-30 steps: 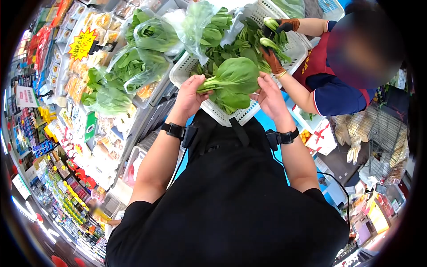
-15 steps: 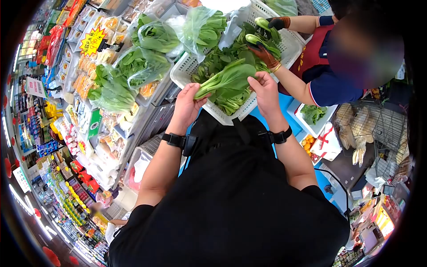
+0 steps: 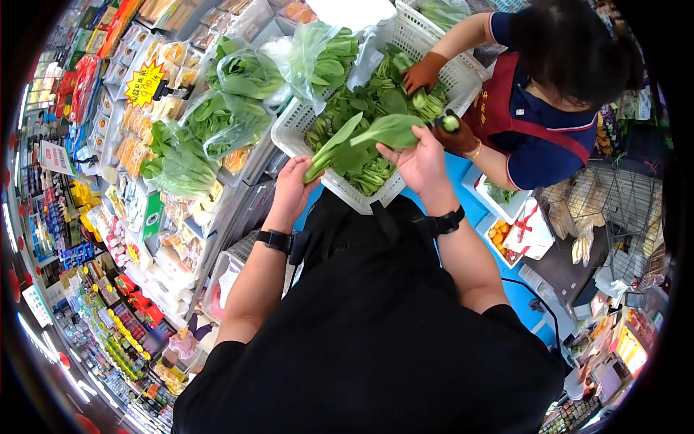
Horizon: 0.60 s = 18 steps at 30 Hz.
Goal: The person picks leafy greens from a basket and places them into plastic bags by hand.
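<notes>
My left hand (image 3: 291, 184) pinches the stem end of a slim leafy green (image 3: 334, 147), which points up and to the right. In my right hand (image 3: 418, 165) is a single broad green leaf (image 3: 390, 132), gripped at its right end, with its narrow end towards the left hand's green. Both hands are over the near edge of a white plastic crate (image 3: 288, 132). Inside it lie many loose leafy greens (image 3: 361, 179), stems and leaves mixed.
Across the crate, a co-worker in a maroon apron (image 3: 499, 94) handles greens with brown gloves (image 3: 423, 72). Bagged greens (image 3: 246, 69) lie on packaged food at left. A small white crate (image 3: 506, 199) and a box of orange fruit (image 3: 499, 235) stand at right.
The broad leaf has come apart from the green in my left hand and is now in my right hand. The co-worker's gloved hands have moved apart, one reaching into the crate.
</notes>
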Each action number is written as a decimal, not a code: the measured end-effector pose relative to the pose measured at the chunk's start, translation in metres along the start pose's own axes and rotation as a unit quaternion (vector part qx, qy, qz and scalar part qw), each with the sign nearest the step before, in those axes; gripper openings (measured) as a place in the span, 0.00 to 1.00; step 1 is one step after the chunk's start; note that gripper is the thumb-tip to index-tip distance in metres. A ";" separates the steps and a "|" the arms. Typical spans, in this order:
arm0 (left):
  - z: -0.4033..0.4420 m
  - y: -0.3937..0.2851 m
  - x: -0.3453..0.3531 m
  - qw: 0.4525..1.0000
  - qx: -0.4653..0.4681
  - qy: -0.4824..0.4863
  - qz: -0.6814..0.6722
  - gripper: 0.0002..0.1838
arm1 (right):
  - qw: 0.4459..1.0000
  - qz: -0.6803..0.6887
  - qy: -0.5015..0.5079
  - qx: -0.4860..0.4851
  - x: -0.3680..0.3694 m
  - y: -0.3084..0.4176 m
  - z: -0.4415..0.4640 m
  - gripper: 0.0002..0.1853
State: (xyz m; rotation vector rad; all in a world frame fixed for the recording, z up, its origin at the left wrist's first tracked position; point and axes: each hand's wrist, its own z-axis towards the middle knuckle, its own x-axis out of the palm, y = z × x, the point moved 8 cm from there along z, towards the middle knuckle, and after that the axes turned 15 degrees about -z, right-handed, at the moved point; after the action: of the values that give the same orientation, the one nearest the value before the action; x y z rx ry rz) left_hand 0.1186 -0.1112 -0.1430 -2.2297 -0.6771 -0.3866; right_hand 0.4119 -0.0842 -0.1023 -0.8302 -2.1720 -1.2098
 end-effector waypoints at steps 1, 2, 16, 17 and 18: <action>0.003 0.002 -0.009 0.999 -0.005 -0.017 0.028 0.08 | 1.000 0.011 -0.016 -0.019 0.001 -0.001 0.011 0.11; 0.007 0.002 -0.015 0.999 -0.007 -0.017 0.029 0.08 | 0.999 0.022 -0.032 -0.038 0.004 -0.003 0.024 0.11; 0.065 -0.042 -0.036 0.937 -0.027 0.070 0.340 0.08 | 0.978 0.105 -0.148 -0.106 0.059 -0.018 0.264 0.13; 0.071 -0.047 -0.039 0.935 -0.007 0.064 0.350 0.11 | 0.976 0.120 -0.151 -0.102 0.068 -0.020 0.272 0.14; 0.079 -0.047 -0.044 0.936 -0.008 0.066 0.345 0.11 | 0.976 0.115 -0.153 -0.103 0.073 -0.022 0.281 0.14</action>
State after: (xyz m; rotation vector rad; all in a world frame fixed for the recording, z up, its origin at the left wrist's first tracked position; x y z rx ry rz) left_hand 0.0605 -0.0408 -0.1888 -2.2630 0.1993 -0.1761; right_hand 0.3070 0.1707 -0.1963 -1.3952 -2.1271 -1.2687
